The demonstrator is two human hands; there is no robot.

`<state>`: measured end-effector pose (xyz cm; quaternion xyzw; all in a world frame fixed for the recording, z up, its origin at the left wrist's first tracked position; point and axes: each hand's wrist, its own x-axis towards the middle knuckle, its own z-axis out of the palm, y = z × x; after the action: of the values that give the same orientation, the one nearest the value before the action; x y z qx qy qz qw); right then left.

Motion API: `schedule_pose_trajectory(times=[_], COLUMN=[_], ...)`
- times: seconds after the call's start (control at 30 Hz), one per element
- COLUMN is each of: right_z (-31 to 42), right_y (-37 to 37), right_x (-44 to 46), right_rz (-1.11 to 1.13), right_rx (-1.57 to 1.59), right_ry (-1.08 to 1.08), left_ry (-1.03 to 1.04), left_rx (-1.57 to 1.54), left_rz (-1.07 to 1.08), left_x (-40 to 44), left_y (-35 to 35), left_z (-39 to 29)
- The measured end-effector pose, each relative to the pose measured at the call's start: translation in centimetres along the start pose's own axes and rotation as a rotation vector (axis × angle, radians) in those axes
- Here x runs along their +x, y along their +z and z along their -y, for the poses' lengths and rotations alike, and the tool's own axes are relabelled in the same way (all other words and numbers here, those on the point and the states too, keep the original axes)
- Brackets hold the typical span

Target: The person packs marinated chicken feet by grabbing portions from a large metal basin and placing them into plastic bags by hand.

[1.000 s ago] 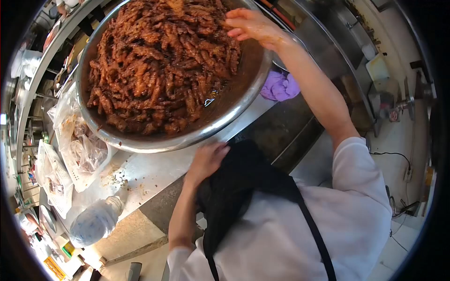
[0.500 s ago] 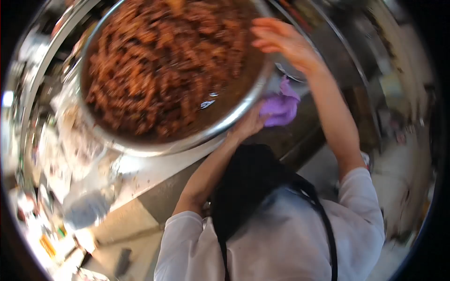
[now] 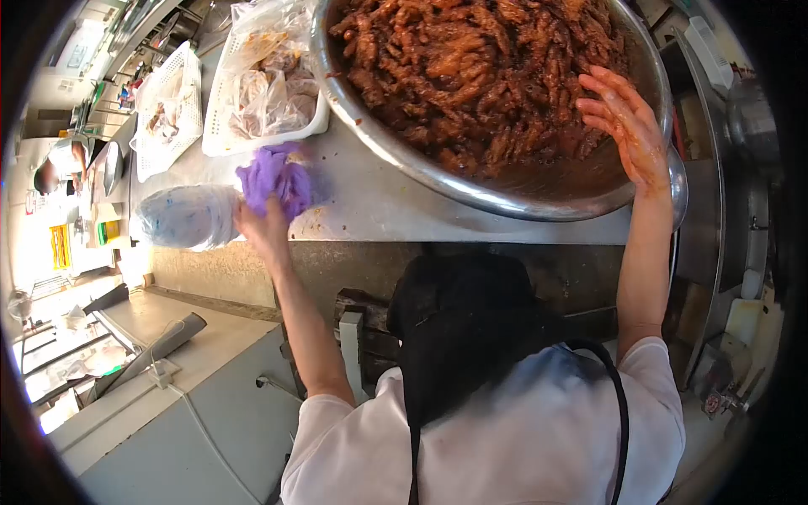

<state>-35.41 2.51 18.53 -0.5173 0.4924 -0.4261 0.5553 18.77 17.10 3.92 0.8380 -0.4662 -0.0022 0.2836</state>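
Note:
My left hand [image 3: 266,225] grips a crumpled purple cloth [image 3: 278,177] above the metal table, its fingers partly hidden by the cloth. Just left of that hand lies a clear plastic bag [image 3: 187,217] with something bluish inside. A large round metal basin [image 3: 539,208] is full of reddish-brown, glossy chicken feet [image 3: 471,76] in dark sauce. Over the basin's right side is my right hand [image 3: 629,126], open and holding nothing, with its fingers stretched out and smeared with sauce.
Behind the cloth stands a white plastic basket [image 3: 220,139] with bagged food; another white basket [image 3: 192,97] is left of it. A metal lid or bowl rim [image 3: 678,189] shows right of the basin. A person [image 3: 71,160] is at the far left.
My left hand has carried the purple cloth from beside the basin's rim leftward to the plastic bag. The view has turned. My right hand stays by the basin's right side, still open.

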Motion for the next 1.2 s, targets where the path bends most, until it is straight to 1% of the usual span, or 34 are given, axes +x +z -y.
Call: schedule_pose_trajectory(times=[0.1,0.2,0.3,0.33,0.43,0.47,0.57,0.6,0.63,0.67,0.7,0.77,0.83,0.9,0.97,1.0,1.03,1.07,1.1,1.13,1.17,1.2], right_z=[-0.1,0.2,-0.5,-0.6,-1.0,-1.2,-1.6,-1.6,-1.4,-1.2,-1.1,-1.3,-1.6,-1.8,-1.7,-1.6,-1.5,-1.4,-1.3,-1.3,-1.1,-1.0], right_y=[2.2,3.8,4.1,4.4,5.1,5.1,4.9,4.8,4.5,4.1,3.5,1.8,0.4,-0.5,-0.6,-0.6,-0.5,-0.5,-0.5,-0.2,0.1,0.4], right_x=[0.7,0.4,0.7,0.7,0.6,0.4,-0.1,-0.1,-0.2,-0.9,-1.6,-2.9,-3.7,-4.1,-4.3,-4.0,-3.8,-3.8,-3.7,-3.6,-3.6,-3.7], right_rz=[0.02,0.001,-0.008,-0.018,-0.033,-0.026,-0.026,-0.027,-0.033,-0.047,-0.064,-0.095,-0.12,-0.136,-0.116,-0.105,-0.102,-0.101,-0.103,-0.103,-0.108,-0.117], right_rx=[-0.016,-0.066,-0.087,-0.088,-0.081,-0.075,-0.054,-0.044,-0.028,-0.008,0.012,0.041,0.06,0.072,0.084,0.091,0.093,0.093,0.094,0.093,0.091,0.084], right_ry=[0.02,0.043,0.076,0.093,0.127,0.131,0.147,0.147,0.13,0.117,0.106,0.084,0.079,0.084,0.07,0.051,0.046,0.046,0.046,0.047,0.046,0.045], left_ry=[0.281,0.294,0.309,0.33,0.15,0.15,0.025,0.077,0.162,0.095,0.028,0.081,0.235,0.363,0.192,0.046,-0.093,-0.177,-0.254,-0.378,-0.475,-0.353], left_rx=[0.218,0.39,0.581,0.573,0.129,0.142,-0.048,-0.088,-0.251,-0.251,-0.25,-0.333,-0.491,-0.405,-0.47,-0.605,-0.737,-0.784,-0.832,-0.941,-0.901,-0.778], left_rz=[-0.111,0.009,0.09,0.081,-0.042,-0.058,0.033,0.018,-0.022,0.037,0.099,0.116,0.008,0.09,0.269,0.286,0.218,0.117,0.011,-0.128,-0.152,-0.209], left_x=[-1.1,0.6,2.9,3.6,6.4,6.5,5.6,4.5,2.9,1.4,-0.4,-4.1,-7.5,-10.0,-11.1,-11.2,-10.8,-9.8,-8.6,-6.4,-3.5,-0.7], left_y=[3.6,4.0,5.0,5.3,8.2,8.8,7.6,7.1,6.9,6.8,6.7,8.5,10.4,11.0,11.9,12.3,12.2,11.4,10.2,7.9,5.6,6.0], left_z=[-2.6,-1.7,1.0,1.6,6.5,7.6,7.1,7.0,6.6,6.0,4.3,1.6,-4.9,-10.1,-12.8,-13.1,-12.1,-10.3,-8.9,-7.6,-5.4,0.5])
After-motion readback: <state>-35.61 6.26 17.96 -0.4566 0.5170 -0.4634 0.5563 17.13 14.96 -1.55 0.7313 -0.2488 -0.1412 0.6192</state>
